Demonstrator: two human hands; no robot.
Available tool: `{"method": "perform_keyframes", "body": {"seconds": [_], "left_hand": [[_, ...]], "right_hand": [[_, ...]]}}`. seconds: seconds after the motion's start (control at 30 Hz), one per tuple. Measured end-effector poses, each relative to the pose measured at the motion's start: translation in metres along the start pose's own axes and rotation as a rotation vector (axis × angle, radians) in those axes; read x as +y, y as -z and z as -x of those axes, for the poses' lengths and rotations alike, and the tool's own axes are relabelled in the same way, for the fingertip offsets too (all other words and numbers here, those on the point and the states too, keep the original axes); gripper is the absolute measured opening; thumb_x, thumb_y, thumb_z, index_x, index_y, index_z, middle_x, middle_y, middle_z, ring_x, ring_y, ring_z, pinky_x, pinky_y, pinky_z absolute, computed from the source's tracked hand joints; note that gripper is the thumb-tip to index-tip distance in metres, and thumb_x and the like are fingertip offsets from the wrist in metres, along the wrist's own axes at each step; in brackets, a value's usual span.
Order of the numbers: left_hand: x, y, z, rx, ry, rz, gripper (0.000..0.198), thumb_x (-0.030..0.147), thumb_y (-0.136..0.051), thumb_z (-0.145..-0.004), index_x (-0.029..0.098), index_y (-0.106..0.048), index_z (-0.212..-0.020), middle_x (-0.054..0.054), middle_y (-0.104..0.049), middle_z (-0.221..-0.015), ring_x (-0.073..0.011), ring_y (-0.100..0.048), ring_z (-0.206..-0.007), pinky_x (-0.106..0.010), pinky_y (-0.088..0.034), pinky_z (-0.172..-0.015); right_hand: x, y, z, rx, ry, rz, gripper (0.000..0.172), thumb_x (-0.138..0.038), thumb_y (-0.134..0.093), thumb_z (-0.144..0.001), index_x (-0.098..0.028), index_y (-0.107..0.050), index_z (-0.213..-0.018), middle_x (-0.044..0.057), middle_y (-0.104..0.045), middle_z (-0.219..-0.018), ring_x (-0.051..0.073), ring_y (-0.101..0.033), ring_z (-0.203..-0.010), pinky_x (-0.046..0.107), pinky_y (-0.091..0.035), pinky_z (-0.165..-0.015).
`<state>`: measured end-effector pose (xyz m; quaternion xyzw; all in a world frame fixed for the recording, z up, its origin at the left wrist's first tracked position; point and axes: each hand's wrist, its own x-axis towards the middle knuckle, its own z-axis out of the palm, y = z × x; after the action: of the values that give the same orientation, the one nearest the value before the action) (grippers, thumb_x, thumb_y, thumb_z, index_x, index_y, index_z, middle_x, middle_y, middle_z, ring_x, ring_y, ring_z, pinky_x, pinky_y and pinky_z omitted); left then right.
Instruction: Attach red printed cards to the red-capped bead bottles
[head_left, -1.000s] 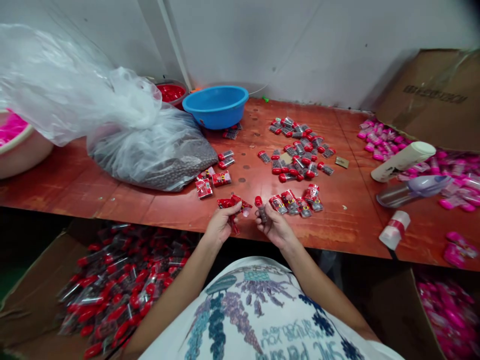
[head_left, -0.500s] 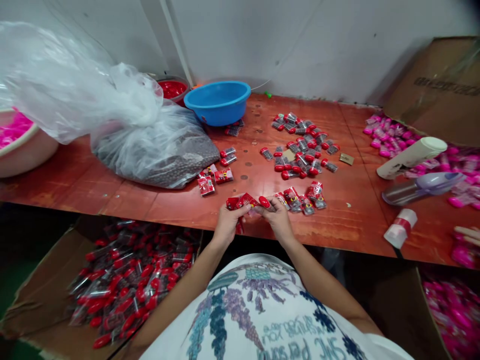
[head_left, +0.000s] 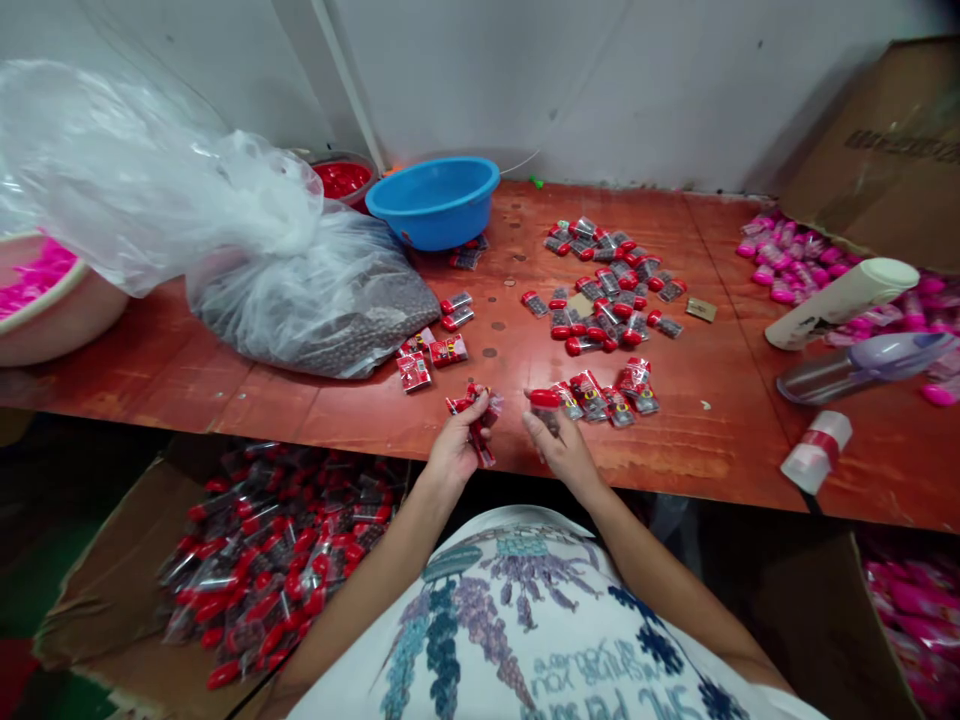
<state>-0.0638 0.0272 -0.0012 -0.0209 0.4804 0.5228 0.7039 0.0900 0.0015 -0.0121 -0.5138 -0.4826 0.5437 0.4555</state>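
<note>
The person's shirt (head_left: pixel 517 640) is nearest, white with a floral print. Low on the left, a carton (head_left: pixel 105 590) holds a heap of red-capped tubes (head_left: pixel 277 570); low on the right, pink packs (head_left: pixel 915 610) lie in a box (head_left: pixel 810 600).

Both hands are over the near edge of the table (head_left: pixel 360 425), a little apart. The left hand (head_left: pixel 454 445) is closed on a few red wrappers (head_left: pixel 485 455), thumb on top. The right hand (head_left: pixel 566 448) is closed around a single tube (head_left: pixel 545 398), its red cap showing above the thumb. Just beyond the right hand lie several filled packs (head_left: pixel 589 395) in a loose row. Well to the right are a white roll (head_left: pixel 814 452) with a red band, a clear bottle (head_left: pixel 855 370) and a pale flask (head_left: pixel 832 305), the last two lying tilted near pink tubes (head_left: pixel 795 255).

Past the left hand, red packets (head_left: pixel 413 372) lie beside a tied plastic bag (head_left: pixel 315 300) of dark beads, with two tubes near them. Farther back on the right, loose tubes (head_left: pixel 607 300) spread out near a small card (head_left: pixel 701 309).

At the back are a blue basin (head_left: pixel 442 222), a bowl of red pieces (head_left: pixel 343 180) and, on the right, a large carton (head_left: pixel 885 160) against the wall (head_left: pixel 600 80).
</note>
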Motion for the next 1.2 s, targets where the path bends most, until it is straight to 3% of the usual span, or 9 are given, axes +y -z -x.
{"method": "perform_keyframes", "body": {"seconds": [0.13,0.37,0.67,0.77,0.97,1.2], "left_hand": [[-0.001,-0.002,0.001,-0.018,0.021,0.001,0.019,0.011,-0.078,-0.065,0.014,-0.067,-0.081,-0.003,-0.070,-0.077,-0.0082,-0.063,-0.056,-0.011,-0.034,-0.032],[-0.004,-0.005,0.005,-0.051,-0.043,-0.074,0.024,0.014,-0.082,-0.059,0.013,-0.069,-0.078,-0.002,-0.069,-0.073,-0.0086,-0.063,-0.057,-0.012,-0.035,-0.034],[0.000,-0.008,0.015,-0.090,-0.302,-0.333,0.028,0.023,-0.084,-0.053,0.011,-0.068,-0.073,0.000,-0.066,-0.062,-0.0065,-0.052,-0.042,-0.017,-0.036,-0.035],[0.003,-0.008,0.017,-0.111,-0.316,-0.454,0.029,0.026,-0.084,-0.054,0.011,-0.068,-0.072,-0.001,-0.066,-0.060,-0.0058,-0.046,-0.036,-0.019,-0.036,-0.035],[0.011,-0.007,0.021,-0.176,-0.371,-0.626,0.031,0.030,-0.083,-0.057,0.011,-0.070,-0.078,-0.006,-0.068,-0.065,-0.0105,-0.055,-0.045,-0.018,-0.038,-0.037],[0.010,-0.010,0.021,-0.145,-0.380,-0.606,0.030,0.031,-0.083,-0.055,0.011,-0.068,-0.072,-0.002,-0.065,-0.061,-0.0061,-0.045,-0.037,-0.019,-0.035,-0.034]], "right_hand": [[-0.003,-0.002,0.006,0.007,0.092,0.170,0.025,-0.041,-0.062,-0.082,-0.024,-0.055,-0.099,-0.001,-0.058,-0.072,0.015,-0.052,-0.061,0.026,-0.039,-0.058],[-0.011,-0.001,0.004,-0.134,0.107,0.400,0.020,-0.041,-0.042,-0.093,-0.025,-0.053,-0.099,0.000,-0.060,-0.075,0.017,-0.058,-0.066,0.027,-0.040,-0.063],[-0.005,0.002,0.000,-0.141,0.103,0.169,0.023,-0.043,-0.047,-0.091,-0.023,-0.056,-0.093,-0.001,-0.058,-0.074,0.013,-0.055,-0.062,0.023,-0.043,-0.058],[-0.006,0.003,0.000,-0.132,0.072,0.088,0.024,-0.043,-0.047,-0.091,-0.023,-0.058,-0.097,-0.003,-0.056,-0.070,0.012,-0.052,-0.057,0.022,-0.041,-0.053],[-0.006,0.003,0.001,-0.137,0.053,-0.020,0.024,-0.045,-0.051,-0.088,-0.024,-0.061,-0.094,-0.003,-0.056,-0.069,0.011,-0.051,-0.055,0.021,-0.041,-0.050],[-0.003,0.004,0.002,-0.211,0.063,0.011,0.027,-0.043,-0.050,-0.089,-0.023,-0.061,-0.103,-0.003,-0.058,-0.072,0.011,-0.052,-0.057,0.021,-0.041,-0.053]]}}
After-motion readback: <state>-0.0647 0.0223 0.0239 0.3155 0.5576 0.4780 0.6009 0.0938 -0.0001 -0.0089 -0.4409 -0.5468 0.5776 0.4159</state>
